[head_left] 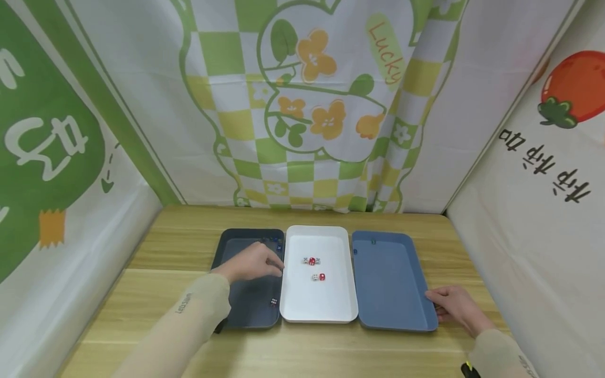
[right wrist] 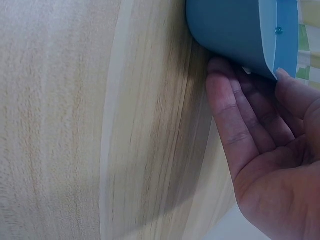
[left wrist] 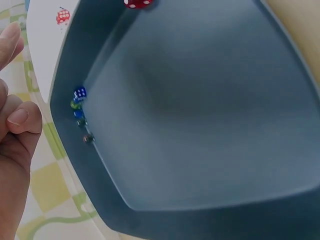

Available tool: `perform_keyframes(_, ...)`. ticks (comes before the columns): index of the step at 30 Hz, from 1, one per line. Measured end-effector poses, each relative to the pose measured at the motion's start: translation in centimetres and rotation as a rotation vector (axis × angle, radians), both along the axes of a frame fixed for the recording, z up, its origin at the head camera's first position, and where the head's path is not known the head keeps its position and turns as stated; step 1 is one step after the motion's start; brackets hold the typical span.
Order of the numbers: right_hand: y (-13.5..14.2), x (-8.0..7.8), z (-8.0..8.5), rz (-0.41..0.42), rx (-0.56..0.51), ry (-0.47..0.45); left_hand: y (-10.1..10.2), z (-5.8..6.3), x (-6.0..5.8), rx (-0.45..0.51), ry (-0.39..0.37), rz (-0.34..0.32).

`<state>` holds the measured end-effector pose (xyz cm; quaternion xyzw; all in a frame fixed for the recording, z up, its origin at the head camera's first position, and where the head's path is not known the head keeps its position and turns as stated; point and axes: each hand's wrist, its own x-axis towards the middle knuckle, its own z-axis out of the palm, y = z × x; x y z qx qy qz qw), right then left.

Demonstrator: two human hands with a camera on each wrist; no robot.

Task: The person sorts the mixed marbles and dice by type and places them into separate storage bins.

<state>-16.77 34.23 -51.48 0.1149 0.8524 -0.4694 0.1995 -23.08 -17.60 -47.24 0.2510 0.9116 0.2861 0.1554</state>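
My left hand is over the dark tray, its fingertips right at the edge beside the white tray. In the left wrist view the fingers are bent loosely apart, and nothing shows between them. Two red dice and several white dice lie in the white tray. The dark tray holds a blue die, a few small beads along its wall, and a red die. My right hand grips the blue tray at its right side, thumb on the rim, fingers against the outer wall.
The three trays stand side by side on a wooden table. Two small green and blue pieces sit near the blue tray's far and left walls. A patterned curtain hangs behind, and printed fabric walls enclose both sides.
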Motion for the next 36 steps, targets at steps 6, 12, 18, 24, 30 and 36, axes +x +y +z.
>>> perform_keyframes(6,-0.2,-0.1,0.2,0.008,0.011,-0.007,-1.5,-0.3,0.6,-0.026,0.024,-0.049)
perform_keyframes(12,-0.3,-0.1,0.0,-0.009,-0.018,-0.005,-2.4,-0.7,1.2,-0.019,0.017,-0.055)
perform_keyframes(18,-0.2,-0.1,-0.2,-0.008,-0.029,-0.007,-2.9,-1.5,1.5,-0.022,0.012,-0.051)
perform_keyframes(24,-0.1,-0.2,-0.3,-0.009,-0.026,-0.007,-2.8,-2.3,1.9,-0.030,-0.006,-0.059)
perform_keyframes(30,0.0,-0.2,-0.4,-0.014,-0.030,-0.009,-2.7,-3.6,2.3,-0.045,0.000,-0.064)
perform_keyframes(36,0.1,-0.1,-0.3,-0.015,-0.051,-0.004,-2.7,-4.7,2.7,-0.060,0.066,-0.093)
